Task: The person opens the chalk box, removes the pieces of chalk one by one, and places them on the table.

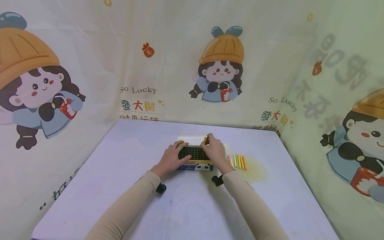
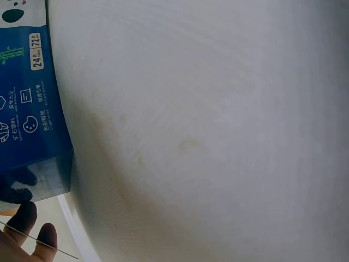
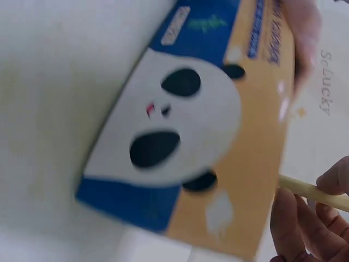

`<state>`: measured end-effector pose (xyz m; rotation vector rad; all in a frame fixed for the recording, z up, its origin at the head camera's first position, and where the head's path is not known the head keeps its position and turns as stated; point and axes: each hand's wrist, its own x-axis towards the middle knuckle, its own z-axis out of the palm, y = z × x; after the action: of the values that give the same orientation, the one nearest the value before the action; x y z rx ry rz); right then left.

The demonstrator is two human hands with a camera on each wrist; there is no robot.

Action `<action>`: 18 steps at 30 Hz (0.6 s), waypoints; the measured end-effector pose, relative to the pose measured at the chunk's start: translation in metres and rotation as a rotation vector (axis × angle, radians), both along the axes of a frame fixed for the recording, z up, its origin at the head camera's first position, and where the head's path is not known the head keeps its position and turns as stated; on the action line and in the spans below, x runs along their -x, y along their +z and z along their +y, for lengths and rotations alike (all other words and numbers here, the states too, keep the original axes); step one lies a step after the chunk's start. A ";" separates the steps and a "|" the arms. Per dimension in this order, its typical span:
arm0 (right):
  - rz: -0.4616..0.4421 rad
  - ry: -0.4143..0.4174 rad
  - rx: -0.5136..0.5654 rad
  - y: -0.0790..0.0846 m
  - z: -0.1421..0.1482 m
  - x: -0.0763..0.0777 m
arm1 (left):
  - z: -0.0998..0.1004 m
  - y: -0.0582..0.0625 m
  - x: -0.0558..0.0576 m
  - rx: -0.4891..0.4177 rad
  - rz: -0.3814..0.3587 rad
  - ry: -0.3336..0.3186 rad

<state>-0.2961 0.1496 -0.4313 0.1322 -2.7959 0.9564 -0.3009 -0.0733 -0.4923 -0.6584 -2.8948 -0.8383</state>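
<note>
A blue and orange chalk box (image 1: pixel 196 165) with a panda face on its front stands on the white table. Its top holds a black grid of holes (image 1: pixel 193 153). My left hand (image 1: pixel 171 157) holds the box at its left end, thumb over the front edge and fingers toward the back. Between the thumb and fingers of my right hand (image 1: pixel 214 150), over the box's right rear corner, is a pinched pale yellow chalk stick (image 3: pixel 306 190). The right hand hides the right end of the grid in the head view.
Right of the box lies a row of several yellow, green, orange and pink chalk sticks (image 1: pixel 239 162), with yellow dust (image 1: pixel 258 170) around them. A flat white piece (image 1: pixel 192 138) lies behind the box. Printed cloth walls (image 1: pixel 177 66) surround the table's back and sides.
</note>
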 end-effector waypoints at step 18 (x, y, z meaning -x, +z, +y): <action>-0.022 -0.168 0.021 0.020 0.081 0.002 | -0.002 -0.001 0.003 -0.005 0.003 -0.016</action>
<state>-0.2982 0.2310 -0.4109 -0.1155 -2.7625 0.9514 -0.3041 -0.0756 -0.4928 -0.6825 -2.8881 -0.8453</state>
